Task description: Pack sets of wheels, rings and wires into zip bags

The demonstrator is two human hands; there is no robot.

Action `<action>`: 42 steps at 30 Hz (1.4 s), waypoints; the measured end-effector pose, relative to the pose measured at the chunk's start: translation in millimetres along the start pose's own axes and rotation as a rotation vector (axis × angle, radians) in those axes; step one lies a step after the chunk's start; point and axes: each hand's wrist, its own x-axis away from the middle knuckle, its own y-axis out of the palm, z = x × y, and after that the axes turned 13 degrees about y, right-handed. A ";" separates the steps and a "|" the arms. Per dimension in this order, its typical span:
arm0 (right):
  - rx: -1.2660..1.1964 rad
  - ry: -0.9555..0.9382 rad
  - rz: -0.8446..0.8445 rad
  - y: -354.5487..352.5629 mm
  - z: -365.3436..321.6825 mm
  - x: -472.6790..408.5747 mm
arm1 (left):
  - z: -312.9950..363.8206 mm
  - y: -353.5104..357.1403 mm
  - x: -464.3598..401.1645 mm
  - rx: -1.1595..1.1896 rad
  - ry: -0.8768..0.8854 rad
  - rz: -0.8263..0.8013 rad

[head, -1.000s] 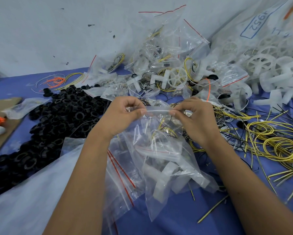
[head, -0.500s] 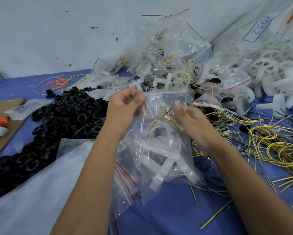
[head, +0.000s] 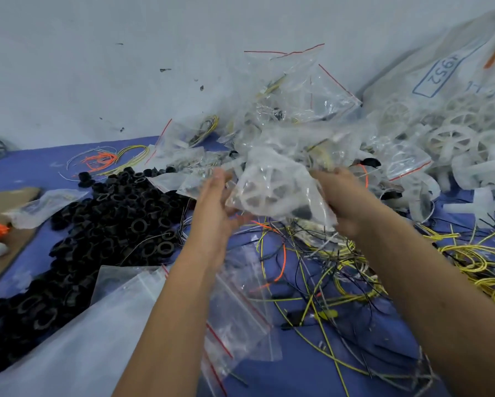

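Moved since half a second ago: filled zip bag (head: pixel 280 193), then upright between the hands, now carried forward to the near edge of the packed-bag heap (head: pixel 292 110); white wheel and a black ring show inside. Left hand (head: pixel 216 204): fingers straight, slightly apart, beside the bag; blurred. Right hand (head: pixel 341 196): at the bag's right edge; grip cannot be told. Black rings pile (head: pixel 97 224): left of heap. Loose wires (head: pixel 326 267): before the heap. White wheels (head: pixel 455 144): right of heap.

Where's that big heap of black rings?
In the head view, the black rings lie on the blue table, left of the left hand.
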 end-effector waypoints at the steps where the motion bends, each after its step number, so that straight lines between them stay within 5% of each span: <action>1: -0.061 -0.032 0.013 5.3 -22.9 -15.4 | 0.3 1.9 -0.2 0.023 -0.021 -0.017; 6: -0.498 -0.130 -0.153 39.0 -133.6 -73.8 | -3.8 6.5 3.7 0.014 -0.039 -0.053; 9: -0.475 -0.121 -0.100 50.5 -147.7 -85.2 | -1.7 0.5 4.8 -0.037 0.016 -0.054; 16: 0.212 -0.197 0.036 83.4 -27.1 -18.6 | 30.8 -31.5 -9.3 -0.031 0.097 0.161; 20: 0.919 -0.240 -0.029 92.0 56.7 32.3 | 46.2 -56.2 -11.1 -0.033 0.137 0.199; 23: 1.381 -0.319 0.137 100.1 91.5 57.6 | 50.0 -66.2 -10.2 -0.025 0.144 0.221; 25: 1.483 -0.309 0.232 102.9 101.7 64.7 | 51.1 -67.3 -10.3 -0.024 0.149 0.227; 33: 1.083 -0.260 0.197 71.4 90.0 52.7 | 45.4 -48.6 -6.5 -0.218 0.156 0.043; 38: 0.533 -0.320 0.217 20.7 67.0 49.0 | 27.2 -36.9 -1.7 -0.610 0.147 -0.292; 42: 0.533 -0.415 0.294 -8.7 65.6 46.2 | 8.9 -36.8 2.9 -0.893 0.093 -0.490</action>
